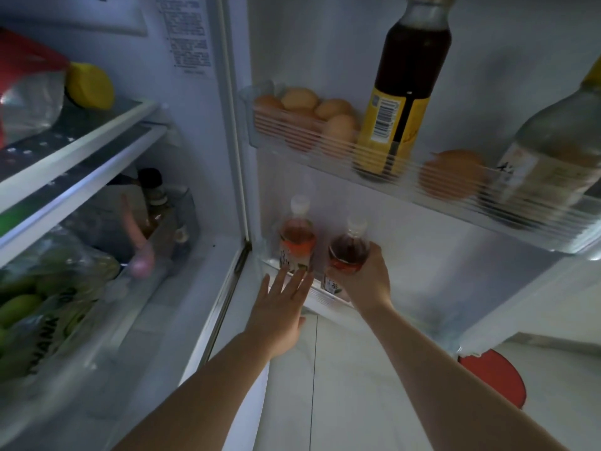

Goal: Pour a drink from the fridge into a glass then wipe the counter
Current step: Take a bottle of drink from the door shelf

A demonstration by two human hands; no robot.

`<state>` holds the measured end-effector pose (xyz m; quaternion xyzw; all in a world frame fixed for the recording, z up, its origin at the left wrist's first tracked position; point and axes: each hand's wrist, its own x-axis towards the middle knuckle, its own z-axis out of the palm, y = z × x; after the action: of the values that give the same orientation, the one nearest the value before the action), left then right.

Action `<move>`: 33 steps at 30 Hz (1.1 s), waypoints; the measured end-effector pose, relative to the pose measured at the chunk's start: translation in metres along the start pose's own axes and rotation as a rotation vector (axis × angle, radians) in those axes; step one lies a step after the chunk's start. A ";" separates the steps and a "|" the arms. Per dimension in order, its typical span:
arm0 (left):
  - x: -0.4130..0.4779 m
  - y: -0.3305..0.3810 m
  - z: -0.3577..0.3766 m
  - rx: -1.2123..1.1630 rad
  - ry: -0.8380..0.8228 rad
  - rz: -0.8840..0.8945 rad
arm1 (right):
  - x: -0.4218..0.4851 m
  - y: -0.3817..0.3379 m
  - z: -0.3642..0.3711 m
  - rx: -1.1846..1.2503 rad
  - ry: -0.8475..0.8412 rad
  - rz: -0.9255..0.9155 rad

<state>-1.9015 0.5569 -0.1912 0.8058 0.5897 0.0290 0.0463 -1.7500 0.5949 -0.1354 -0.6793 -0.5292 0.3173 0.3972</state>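
Left hand point(279, 307), fingers point(282, 281) straight, near pale bottle point(297, 237); right hand point(364, 281) fingers clasp dark bottle point(348, 247).

The dark-red bottle point(348, 249) and the orange bottle point(296, 236) are wearing white caps; the brown sauce bottle point(408, 73) is carrying a yellow barcoded label; the eggs point(327, 112) are showing tan.

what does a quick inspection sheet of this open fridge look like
surface: lower door shelf, two drink bottles in it
job's things: dark drink bottle gripped by right hand; pale drink bottle beside it; no glass or cloth seen
clutter: eggs, sauce bottle, clear bottle on upper door shelf
grippers: left hand fingers straight, by the pale drink bottle
cables: nothing seen
surroundings: bagged green fruit inside fridge; tiled floor
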 end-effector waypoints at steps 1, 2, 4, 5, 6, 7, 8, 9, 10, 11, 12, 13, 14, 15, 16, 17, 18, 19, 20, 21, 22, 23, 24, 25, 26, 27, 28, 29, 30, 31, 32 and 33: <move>0.001 0.000 0.000 -0.004 0.002 -0.001 | 0.000 0.001 -0.001 -0.001 -0.001 -0.007; 0.001 0.000 0.001 -0.004 0.002 -0.002 | -0.001 0.002 -0.002 -0.003 -0.004 -0.017; 0.001 0.000 0.000 -0.003 0.001 -0.004 | -0.004 0.000 -0.005 -0.004 -0.021 -0.044; 0.001 0.000 0.000 -0.005 0.003 -0.004 | -0.006 -0.001 -0.007 -0.005 -0.027 -0.057; 0.001 0.000 0.000 -0.007 0.006 -0.005 | -0.008 -0.003 -0.010 -0.008 -0.030 -0.069; 0.000 0.000 -0.001 -0.012 0.007 -0.007 | -0.010 -0.005 -0.013 -0.008 -0.033 -0.084; 0.000 0.001 -0.002 -0.021 0.008 -0.008 | -0.012 -0.009 -0.016 -0.003 -0.036 -0.098; 0.001 0.001 -0.002 -0.032 0.007 -0.007 | -0.014 -0.012 -0.020 0.002 -0.040 -0.115; 0.001 0.001 -0.003 -0.041 0.002 -0.006 | -0.016 -0.016 -0.024 0.007 -0.044 -0.131; 0.002 0.001 -0.005 -0.044 -0.007 -0.006 | -0.018 -0.020 -0.027 0.008 -0.046 -0.148; 0.001 0.001 -0.007 -0.047 -0.009 -0.008 | -0.020 -0.023 -0.030 0.005 -0.044 -0.170; 0.001 0.001 -0.009 -0.050 -0.004 -0.014 | -0.022 -0.026 -0.032 -0.001 -0.041 -0.195; -0.001 0.001 -0.012 -0.055 0.012 -0.024 | -0.024 -0.028 -0.034 -0.008 -0.038 -0.221; -0.003 0.002 -0.015 -0.061 0.034 -0.038 | -0.027 -0.030 -0.034 -0.015 -0.032 -0.246; -0.005 0.002 -0.019 -0.065 0.064 -0.054 | -0.029 -0.031 -0.035 -0.024 -0.024 -0.270; -0.007 0.003 -0.024 -0.070 0.099 -0.067 | -0.032 -0.032 -0.035 -0.032 -0.017 -0.300; -0.010 0.003 -0.030 -0.072 0.129 -0.077 | -0.035 -0.032 -0.035 -0.037 -0.013 -0.331; -0.013 0.004 -0.038 -0.065 0.154 -0.088 | -0.039 -0.034 -0.035 -0.037 -0.016 -0.358; -0.017 0.005 -0.045 -0.056 0.180 -0.100 | -0.043 -0.036 -0.036 -0.027 -0.027 -0.378; -0.021 0.006 -0.052 -0.044 0.218 -0.114 | -0.047 -0.038 -0.037 -0.011 -0.044 -0.395; -0.026 0.007 -0.059 -0.029 0.269 -0.131 | -0.051 -0.040 -0.039 0.006 -0.062 -0.411; -0.031 0.008 -0.066 -0.012 0.323 -0.150 | -0.055 -0.042 -0.041 0.019 -0.085 -0.424; -0.037 0.009 -0.075 -0.019 0.340 -0.178 | -0.059 -0.044 -0.043 0.025 -0.114 -0.437; -0.043 0.012 -0.083 -0.034 0.353 -0.207 | -0.063 -0.045 -0.044 0.025 -0.144 -0.451; -0.050 0.015 -0.091 -0.049 0.347 -0.236 | -0.067 -0.045 -0.045 0.028 -0.177 -0.461; -0.058 0.018 -0.099 -0.047 0.349 -0.262 | -0.073 -0.046 -0.048 0.036 -0.214 -0.471; -0.067 0.022 -0.107 -0.031 0.362 -0.291 | -0.077 -0.046 -0.049 0.053 -0.253 -0.476; -0.078 0.027 -0.116 -0.020 0.379 -0.320 | -0.083 -0.045 -0.051 0.068 -0.292 -0.481; -0.091 0.033 -0.125 -0.013 0.394 -0.349 | -0.089 -0.043 -0.054 0.081 -0.331 -0.487; -0.103 0.040 -0.133 -0.004 0.406 -0.372 | -0.097 -0.042 -0.057 0.092 -0.370 -0.496; -0.118 0.048 -0.140 0.005 0.417 -0.396 | -0.104 -0.040 -0.059 0.106 -0.406 -0.508; -0.134 0.054 -0.145 0.015 0.414 -0.422 | -0.113 -0.038 -0.059 0.115 -0.439 -0.522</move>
<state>-1.9053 0.4184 -0.0397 0.6427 0.7413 0.1782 -0.0757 -1.7447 0.4783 -0.0725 -0.4129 -0.7393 0.3729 0.3793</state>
